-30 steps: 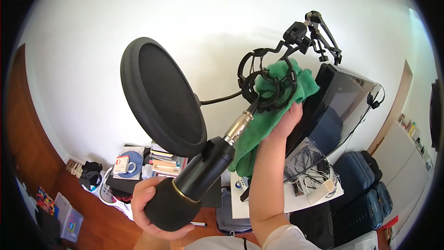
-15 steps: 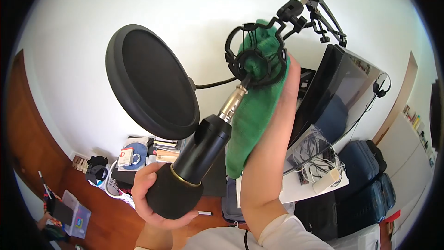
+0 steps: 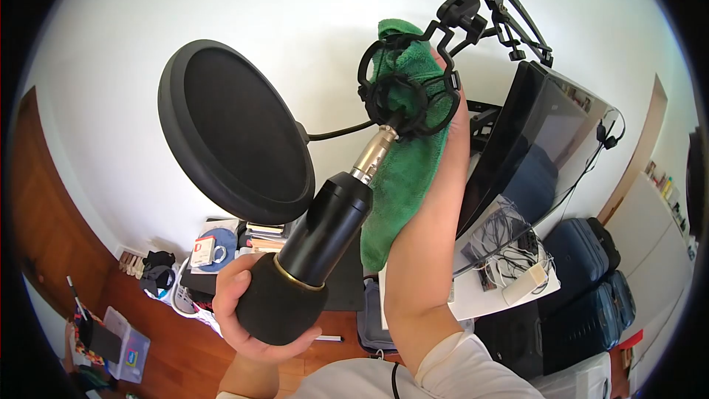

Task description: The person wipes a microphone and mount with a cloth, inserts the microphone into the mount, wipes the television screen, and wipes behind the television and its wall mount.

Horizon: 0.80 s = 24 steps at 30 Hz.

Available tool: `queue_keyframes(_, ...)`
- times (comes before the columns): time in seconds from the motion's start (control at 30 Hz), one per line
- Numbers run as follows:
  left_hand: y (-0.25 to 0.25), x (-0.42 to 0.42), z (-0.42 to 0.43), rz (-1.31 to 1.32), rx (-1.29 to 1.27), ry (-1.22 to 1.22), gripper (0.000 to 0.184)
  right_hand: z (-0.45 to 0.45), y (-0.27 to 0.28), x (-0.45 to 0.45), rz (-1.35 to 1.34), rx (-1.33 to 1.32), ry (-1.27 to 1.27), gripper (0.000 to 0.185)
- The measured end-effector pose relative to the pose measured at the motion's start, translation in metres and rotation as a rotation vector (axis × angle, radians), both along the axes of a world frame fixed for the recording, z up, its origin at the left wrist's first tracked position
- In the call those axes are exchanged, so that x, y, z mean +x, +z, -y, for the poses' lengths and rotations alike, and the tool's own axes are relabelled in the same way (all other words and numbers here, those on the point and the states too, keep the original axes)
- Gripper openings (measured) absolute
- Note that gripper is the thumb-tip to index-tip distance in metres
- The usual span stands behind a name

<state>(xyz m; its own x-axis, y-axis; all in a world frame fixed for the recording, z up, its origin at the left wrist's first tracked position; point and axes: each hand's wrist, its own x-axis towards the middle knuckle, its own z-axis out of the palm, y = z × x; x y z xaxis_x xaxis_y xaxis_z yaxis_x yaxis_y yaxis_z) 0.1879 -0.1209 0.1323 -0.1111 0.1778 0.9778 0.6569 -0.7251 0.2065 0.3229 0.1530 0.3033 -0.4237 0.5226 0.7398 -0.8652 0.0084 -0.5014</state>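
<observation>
My left hand (image 3: pixel 240 310) is wrapped round the foam-covered head of a black microphone (image 3: pixel 325 229), which tilts up to the right. A silver connector (image 3: pixel 375 151) at its other end points into a black shock mount (image 3: pixel 447 77). Behind the mount, my right hand (image 3: pixel 448 66) holds a green cloth (image 3: pixel 410 177) against the rings; its fingers are mostly hidden. The cloth's lower end hangs along my forearm. A round black pop filter (image 3: pixel 236 129) stands to the left on a thin gooseneck.
A jointed boom arm (image 3: pixel 509 18) carries the mount. To the right are a monitor (image 3: pixel 517 148), a headset (image 3: pixel 609 133), a white desk (image 3: pixel 461 303) with tangled cables and dark suitcases (image 3: pixel 576 258). Books (image 3: pixel 264 236), a laundry basket (image 3: pixel 185 295) and a plastic box (image 3: pixel 131 351) are lower left.
My right hand and the green cloth have moved up and left behind the mount. The mount, pop filter and microphone sit further left in view. My left hand keeps its hold.
</observation>
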Motion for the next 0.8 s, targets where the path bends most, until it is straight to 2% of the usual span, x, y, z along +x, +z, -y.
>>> queue_keyframes(0.03, 0.001, 0.001, 0.000, -0.010, -0.004, 0.009, 0.103, -0.001, 0.001, -0.001, 0.000, 0.001, 0.003, 0.030)
queue_keyframes(0.1, 0.003, 0.002, 0.000, -0.033, -0.004, 0.032, 0.104, 0.002, 0.004, -0.001, 0.078, 0.121, -0.324, 0.030)
queue_keyframes(0.13, 0.004, 0.003, 0.000, -0.055, -0.006, 0.054, 0.105, 0.004, 0.002, -0.001, 0.081, 0.120, -0.321, 0.030)
queue_keyframes(0.2, 0.004, 0.007, -0.002, -0.059, 0.003, 0.092, 0.105, 0.026, 0.000, 0.002, -0.017, -0.133, -0.352, 0.029)
queue_keyframes(0.23, 0.004, 0.009, -0.003, -0.065, 0.014, 0.128, 0.106, 0.030, -0.009, 0.002, -0.016, -0.134, -0.351, 0.029)
queue_keyframes(0.4, 0.012, 0.019, 0.007, -0.071, -0.071, 0.137, 0.107, 0.027, -0.066, -0.008, -0.505, -0.092, -0.624, 0.030)
queue_keyframes(0.43, 0.013, 0.019, 0.008, -0.083, -0.092, 0.133, 0.107, 0.022, -0.071, -0.009, -0.505, -0.092, -0.622, 0.030)
queue_keyframes(0.5, 0.015, 0.019, 0.007, -0.091, -0.092, 0.138, 0.107, 0.018, -0.074, -0.006, -0.587, 0.129, -0.538, 0.031)
queue_keyframes(0.53, 0.015, 0.020, 0.007, -0.100, -0.091, 0.140, 0.106, 0.014, -0.072, -0.006, -0.546, 0.215, -0.700, 0.038)
queue_keyframes(0.57, 0.014, 0.020, 0.007, -0.103, -0.091, 0.138, 0.106, 0.012, -0.072, -0.003, -0.549, 0.214, -0.703, 0.038)
queue_keyframes(0.63, 0.013, 0.019, 0.004, -0.078, -0.092, 0.122, 0.105, 0.033, -0.050, 0.001, -0.625, 0.147, -0.280, 0.049)
queue_keyframes(0.7, 0.014, 0.019, 0.003, -0.077, -0.092, 0.119, 0.104, 0.036, -0.041, -0.001, -0.574, 0.081, -0.381, 0.059)
queue_keyframes(0.73, 0.014, 0.019, 0.003, -0.074, -0.092, 0.116, 0.103, 0.039, -0.040, -0.004, -0.584, 0.048, -0.436, 0.042)
queue_keyframes(0.8, 0.013, 0.018, -0.002, -0.060, -0.068, 0.091, 0.103, 0.048, -0.037, -0.007, -0.523, 0.007, -0.647, 0.040)
